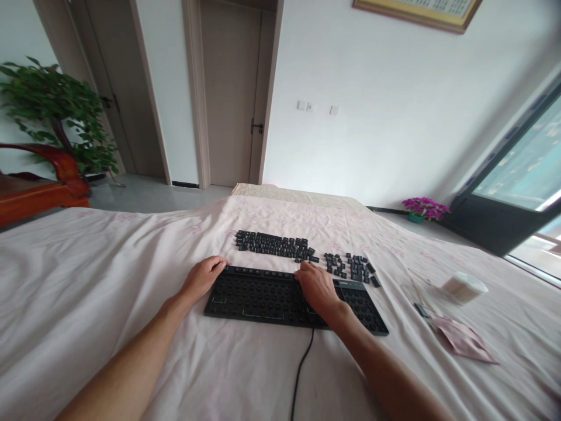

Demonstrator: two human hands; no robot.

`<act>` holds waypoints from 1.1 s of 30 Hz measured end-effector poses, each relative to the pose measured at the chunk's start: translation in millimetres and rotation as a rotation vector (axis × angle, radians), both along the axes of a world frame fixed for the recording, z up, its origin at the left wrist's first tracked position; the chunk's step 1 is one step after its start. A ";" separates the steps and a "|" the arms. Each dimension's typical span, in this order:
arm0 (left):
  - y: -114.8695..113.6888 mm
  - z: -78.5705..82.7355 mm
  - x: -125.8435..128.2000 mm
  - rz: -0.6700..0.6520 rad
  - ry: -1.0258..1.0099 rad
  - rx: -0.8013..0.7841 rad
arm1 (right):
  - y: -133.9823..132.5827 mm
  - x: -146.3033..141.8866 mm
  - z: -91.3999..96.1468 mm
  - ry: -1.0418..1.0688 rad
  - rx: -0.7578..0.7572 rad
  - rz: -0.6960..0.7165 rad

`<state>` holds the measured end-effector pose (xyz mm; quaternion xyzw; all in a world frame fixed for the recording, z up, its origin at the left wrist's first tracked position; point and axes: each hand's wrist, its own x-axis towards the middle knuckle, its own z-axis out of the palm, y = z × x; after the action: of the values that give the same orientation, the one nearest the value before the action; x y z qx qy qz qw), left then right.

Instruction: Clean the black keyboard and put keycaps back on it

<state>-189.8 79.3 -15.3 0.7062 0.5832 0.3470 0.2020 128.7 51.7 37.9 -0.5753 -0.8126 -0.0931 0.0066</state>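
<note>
A black keyboard (263, 298) with its keycaps removed lies on a pale pink sheet (109, 292), its cable (302, 368) running toward me. Behind it, several loose black keycaps (274, 244) are laid out in rows, with a smaller group of keycaps (350, 267) to the right. My left hand (202, 278) rests on the keyboard's far left corner, fingers curled over its edge. My right hand (316, 286) lies on the keyboard's upper middle, fingertips at the back edge close to the keycaps; what they pinch, if anything, is hidden.
A white round container (463, 287), a pinkish cloth (464, 340) and small tools (421, 304) lie on the sheet at right. Beyond are a closed door (230, 93), a potted green plant (56, 111), red wooden furniture (39, 187), purple flowers (424, 208) and a window (521, 169).
</note>
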 end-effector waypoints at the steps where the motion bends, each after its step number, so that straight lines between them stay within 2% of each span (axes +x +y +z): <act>1: -0.1 0.0 0.0 -0.001 -0.002 0.002 | -2.4 -1.8 0.4 -0.030 0.003 0.008; 9: -0.5 0.0 -0.1 -0.009 -0.007 0.012 | -19.8 -13.7 3.1 -0.157 0.010 0.050; 14: -1.3 0.6 0.6 -0.011 -0.018 0.013 | -16.6 -8.0 1.9 -0.115 0.010 0.086; 17: -1.8 0.9 0.9 -0.004 -0.022 0.008 | -4.2 4.7 4.9 0.006 -0.021 0.075; 20: -1.9 0.9 1.0 0.000 -0.026 0.004 | 16.5 14.3 8.9 0.116 -0.013 -0.031; 24: -2.0 2.0 1.5 0.010 -0.025 -0.003 | 44.9 11.5 8.7 0.035 0.037 -0.139; 28: -2.6 3.7 2.1 0.008 -0.022 -0.005 | 61.7 1.8 2.6 -0.006 0.041 -0.113; 33: -2.6 2.7 1.1 0.003 -0.027 -0.002 | 67.2 -1.6 -1.5 -0.028 0.022 -0.072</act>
<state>-188.7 76.7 -12.6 0.7004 0.5817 0.3563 0.2102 127.1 118.9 36.4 -0.6027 -0.7903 -0.1104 -0.0018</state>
